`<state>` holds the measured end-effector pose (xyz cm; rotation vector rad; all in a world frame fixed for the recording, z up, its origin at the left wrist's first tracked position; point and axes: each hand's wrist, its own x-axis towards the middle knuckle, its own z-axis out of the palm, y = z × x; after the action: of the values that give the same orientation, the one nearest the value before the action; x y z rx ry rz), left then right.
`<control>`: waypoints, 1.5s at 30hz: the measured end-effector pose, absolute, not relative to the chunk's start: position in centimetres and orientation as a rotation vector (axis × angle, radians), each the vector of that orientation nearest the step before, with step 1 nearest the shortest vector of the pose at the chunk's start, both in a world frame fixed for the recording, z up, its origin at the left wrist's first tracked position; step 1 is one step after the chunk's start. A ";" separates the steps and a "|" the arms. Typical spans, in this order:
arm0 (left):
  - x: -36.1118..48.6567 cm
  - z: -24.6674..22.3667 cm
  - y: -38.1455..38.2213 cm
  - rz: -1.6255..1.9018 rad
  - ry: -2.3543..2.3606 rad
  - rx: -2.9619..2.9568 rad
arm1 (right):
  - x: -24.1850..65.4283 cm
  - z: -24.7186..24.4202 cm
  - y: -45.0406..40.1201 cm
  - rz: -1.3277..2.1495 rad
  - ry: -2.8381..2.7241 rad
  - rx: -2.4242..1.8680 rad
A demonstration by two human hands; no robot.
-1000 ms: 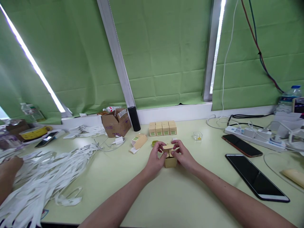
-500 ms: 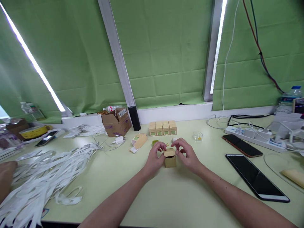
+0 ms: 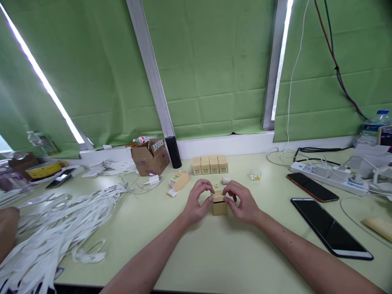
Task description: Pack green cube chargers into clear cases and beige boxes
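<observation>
Small tan box (image 3: 219, 205) on the table (image 3: 196, 253), pinched at its top edge between left hand (image 3: 196, 203) at 9 o'clock and right hand (image 3: 241, 204) at 3 o'clock, fingers of both curled closed on the lid, palms off the sides. Probably light, thin card, stiff at the corners but easy to crush: best taken by opposite side walls, gently. Farther off at 12 o'clock, a row of boxes (image 3: 210, 164) by the sill; phone (image 3: 330, 228) well apart at 3.
</observation>
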<state>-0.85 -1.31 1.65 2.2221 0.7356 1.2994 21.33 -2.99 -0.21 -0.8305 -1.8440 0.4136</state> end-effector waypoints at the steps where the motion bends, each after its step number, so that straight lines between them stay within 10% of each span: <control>1: -0.9 1.7 -1.4 1.280 0.723 2.257 | 21.4 -0.3 -3.0 0.391 -1.858 -0.821; 45: -0.5 0.6 -0.6 1.310 1.179 2.388 | 21.8 -1.6 -2.5 0.129 -2.044 -0.750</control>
<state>-0.52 -0.59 0.56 2.3883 1.1786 1.3098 21.85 -2.45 -1.64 -0.7497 -2.0435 0.1291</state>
